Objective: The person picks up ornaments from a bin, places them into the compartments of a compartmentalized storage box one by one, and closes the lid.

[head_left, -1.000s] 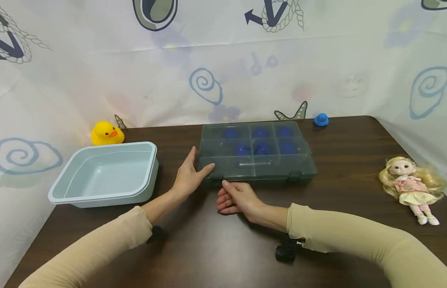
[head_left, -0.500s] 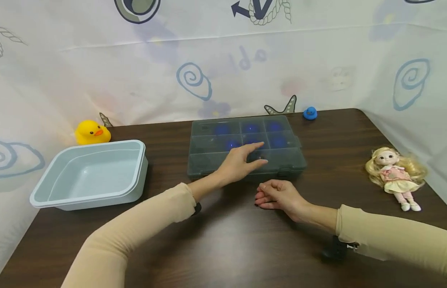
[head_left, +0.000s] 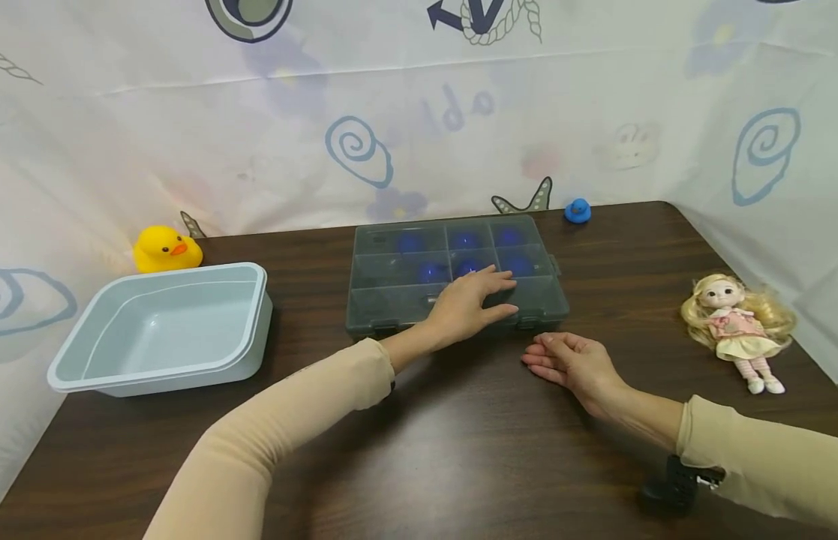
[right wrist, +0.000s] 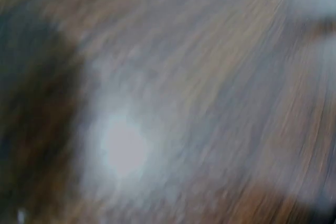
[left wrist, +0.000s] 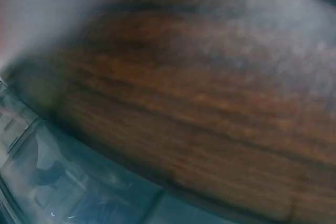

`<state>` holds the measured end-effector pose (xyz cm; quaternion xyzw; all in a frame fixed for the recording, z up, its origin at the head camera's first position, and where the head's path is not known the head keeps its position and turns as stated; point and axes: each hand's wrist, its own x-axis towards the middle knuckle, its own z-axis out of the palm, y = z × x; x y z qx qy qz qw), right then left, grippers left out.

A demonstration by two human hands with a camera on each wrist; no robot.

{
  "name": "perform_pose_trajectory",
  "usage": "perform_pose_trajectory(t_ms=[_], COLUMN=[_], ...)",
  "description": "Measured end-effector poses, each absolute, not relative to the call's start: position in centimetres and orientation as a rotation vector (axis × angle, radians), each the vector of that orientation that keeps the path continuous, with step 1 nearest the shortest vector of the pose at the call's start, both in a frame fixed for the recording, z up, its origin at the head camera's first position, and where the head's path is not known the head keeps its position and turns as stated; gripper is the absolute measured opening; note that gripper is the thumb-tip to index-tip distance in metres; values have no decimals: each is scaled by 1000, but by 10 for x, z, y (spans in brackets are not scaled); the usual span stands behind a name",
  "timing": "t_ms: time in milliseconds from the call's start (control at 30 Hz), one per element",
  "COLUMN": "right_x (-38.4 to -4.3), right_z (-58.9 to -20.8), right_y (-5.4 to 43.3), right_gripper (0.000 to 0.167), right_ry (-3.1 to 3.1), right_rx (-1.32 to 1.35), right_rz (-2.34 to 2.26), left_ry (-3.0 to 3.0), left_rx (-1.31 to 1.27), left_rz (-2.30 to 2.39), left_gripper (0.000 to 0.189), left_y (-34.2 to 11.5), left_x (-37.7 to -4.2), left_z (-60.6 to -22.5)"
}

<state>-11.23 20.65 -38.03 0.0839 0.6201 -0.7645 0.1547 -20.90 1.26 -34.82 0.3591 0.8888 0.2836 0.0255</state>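
A dark translucent compartment box [head_left: 391,306] lies at the back middle of the table, its lid down. Through the lid show several blue round objects [head_left: 465,240], blurred by the plastic. Fingers spread, my left hand [head_left: 462,306] is over the front of the lid; whether it touches cannot be told. My right hand [head_left: 584,369] is just off the box's front right corner, its fingers loosely bent and holding nothing visible. In the left wrist view, part of the box [left wrist: 105,177] shows at lower left. The right wrist view is mostly blurred tabletop [right wrist: 210,103].
On the left stands a pale blue plastic basin [head_left: 246,360], with a yellow rubber duck [head_left: 163,251] behind it. A small blue duck [head_left: 578,211] sits near the back edge. To the right lies a blond doll [head_left: 737,322]. Patterned cloth [head_left: 270,150] hangs behind the table.
My left hand has gone from the box's left side to over its lid front. My right hand has slid right along the front, from the left latch to beyond the right corner.
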Motion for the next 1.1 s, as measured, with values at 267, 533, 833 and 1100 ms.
perform_pose_trajectory(t_ms=[267, 533, 833, 1100], right_x=[-112, -111, -112, -111], right_z=[-382, -384, -385, -384], right_y=[202, 196, 195, 194], right_gripper=[51, 54, 53, 49], right_ry=[1685, 1637, 1564, 1633], right_rx=[310, 289, 316, 314], right_rz=[-2284, -2340, -2384, -2338], left_ry=[2781, 2798, 2822, 2825], left_rx=[1138, 1158, 1167, 1179], left_rz=[789, 756, 752, 765], left_gripper=[47, 46, 46, 45], left_y=[12, 10, 10, 11], left_x=[-209, -210, -210, -210], left_z=[-349, -350, -351, -352])
